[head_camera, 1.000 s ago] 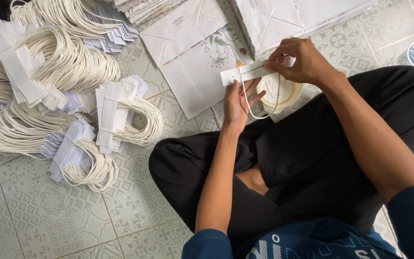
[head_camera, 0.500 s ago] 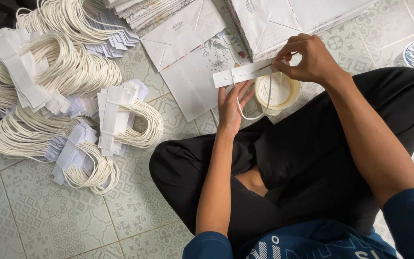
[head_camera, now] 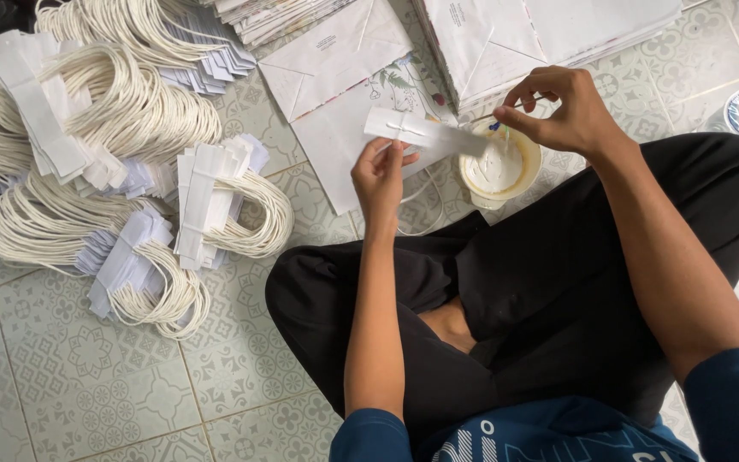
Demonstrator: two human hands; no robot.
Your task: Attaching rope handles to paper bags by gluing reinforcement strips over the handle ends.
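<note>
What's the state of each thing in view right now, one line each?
Left hand: pinching the white paper strip with cord handle, held level above the floor.
Right hand: gripping a thin stick tool over the small round glue tub.
Glue tub: open, white paste inside.
Piles of white cord handles: heaped on the tiled floor.
Flat white paper bags: folded, lying flat.

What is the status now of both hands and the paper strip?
Left hand pinches white paper strip with cord handle. Right hand holds thin stick over glue bowl. Nothing in the way.
</note>
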